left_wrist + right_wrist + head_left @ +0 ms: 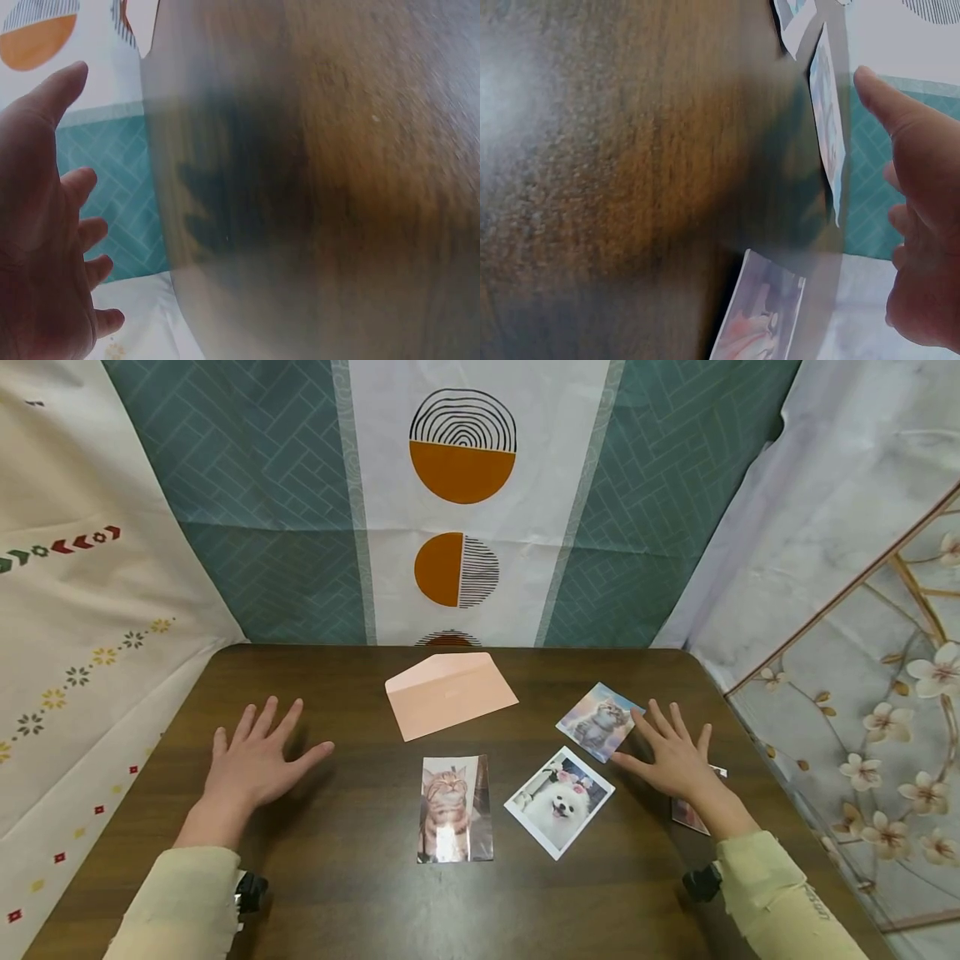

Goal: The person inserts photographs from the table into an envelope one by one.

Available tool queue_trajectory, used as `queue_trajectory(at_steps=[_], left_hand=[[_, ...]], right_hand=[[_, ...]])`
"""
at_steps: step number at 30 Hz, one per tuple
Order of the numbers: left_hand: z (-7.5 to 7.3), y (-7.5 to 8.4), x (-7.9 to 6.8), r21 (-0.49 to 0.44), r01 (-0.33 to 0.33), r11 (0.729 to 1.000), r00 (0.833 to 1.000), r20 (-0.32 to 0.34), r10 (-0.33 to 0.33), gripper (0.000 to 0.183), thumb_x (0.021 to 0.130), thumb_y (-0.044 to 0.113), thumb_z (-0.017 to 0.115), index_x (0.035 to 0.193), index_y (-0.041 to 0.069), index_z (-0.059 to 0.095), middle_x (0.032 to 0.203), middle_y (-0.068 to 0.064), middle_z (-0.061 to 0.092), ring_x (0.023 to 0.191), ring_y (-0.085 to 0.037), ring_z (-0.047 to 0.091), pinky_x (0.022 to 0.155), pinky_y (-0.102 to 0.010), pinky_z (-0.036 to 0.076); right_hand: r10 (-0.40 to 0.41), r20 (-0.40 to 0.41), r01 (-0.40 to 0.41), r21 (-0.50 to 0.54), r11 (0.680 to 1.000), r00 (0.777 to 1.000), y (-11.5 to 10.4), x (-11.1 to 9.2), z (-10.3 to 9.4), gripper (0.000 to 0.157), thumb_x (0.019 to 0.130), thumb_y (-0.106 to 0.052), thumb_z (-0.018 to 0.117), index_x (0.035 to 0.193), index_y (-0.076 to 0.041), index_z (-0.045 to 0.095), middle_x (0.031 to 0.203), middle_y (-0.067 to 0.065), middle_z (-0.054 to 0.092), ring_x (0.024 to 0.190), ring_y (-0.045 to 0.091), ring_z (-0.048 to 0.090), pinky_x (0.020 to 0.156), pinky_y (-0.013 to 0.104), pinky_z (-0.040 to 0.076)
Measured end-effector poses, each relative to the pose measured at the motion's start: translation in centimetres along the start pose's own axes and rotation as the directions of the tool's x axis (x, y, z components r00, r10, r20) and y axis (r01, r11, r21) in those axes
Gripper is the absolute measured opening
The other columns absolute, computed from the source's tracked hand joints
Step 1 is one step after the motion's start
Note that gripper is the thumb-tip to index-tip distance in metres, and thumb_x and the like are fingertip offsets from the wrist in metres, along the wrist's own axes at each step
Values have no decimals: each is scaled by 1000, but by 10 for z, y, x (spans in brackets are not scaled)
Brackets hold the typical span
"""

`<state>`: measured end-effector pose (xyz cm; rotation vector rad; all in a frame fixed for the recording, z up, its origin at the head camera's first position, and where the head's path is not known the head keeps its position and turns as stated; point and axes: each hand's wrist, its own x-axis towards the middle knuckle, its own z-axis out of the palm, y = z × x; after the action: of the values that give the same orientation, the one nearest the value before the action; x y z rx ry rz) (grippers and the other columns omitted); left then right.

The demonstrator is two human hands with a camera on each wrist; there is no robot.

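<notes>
Left hand and right hand raised, palms down, well apart. Fingers on both extended and fanned forward, thumbs out toward midline. Left forearm comes in from lower left, right forearm from lower right, both angled forward. Pale yellow sleeves stop short of the wrists, skin bare there.

On the worktop we find an envelope at the back, a cat photo before it. To their right lies a dog photo, a kitten photo just behind it. Farthest right lies another photo, partly hidden by the wrist of the right hand.
</notes>
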<state>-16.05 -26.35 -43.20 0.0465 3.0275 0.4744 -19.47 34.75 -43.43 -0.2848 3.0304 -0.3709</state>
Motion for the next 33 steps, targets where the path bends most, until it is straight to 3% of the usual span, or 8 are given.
queue_trajectory(at_steps=[7,19,33], left_hand=[[0,15,12,12,-37,999,999,11,37,105,97,82,45,172,14,18,175,-30,9,158,-59,7,115,-83,2],[3,57,37,11,-115,993,991,69,114,103,96,80,49,172,15,21,176,-26,8,160,-55,5,119,-79,0],[27,116,70,29,-206,978,971,133,200,94,100,73,49,172,19,23,178,-20,11,162,-49,8,124,-74,4]], right_hand=[[-12,-3,12,-5,1000,1000,-5,7,-2,96,98,-64,65,170,-11,28,177,22,6,162,49,-7,110,83,-19],[-40,21,41,-35,999,999,-21,21,-2,97,97,-66,65,169,-12,30,177,23,10,162,49,-2,112,82,-16],[-104,7,105,-29,994,995,-44,32,2,94,97,-63,67,169,-13,33,176,21,17,163,47,2,114,83,-13]])
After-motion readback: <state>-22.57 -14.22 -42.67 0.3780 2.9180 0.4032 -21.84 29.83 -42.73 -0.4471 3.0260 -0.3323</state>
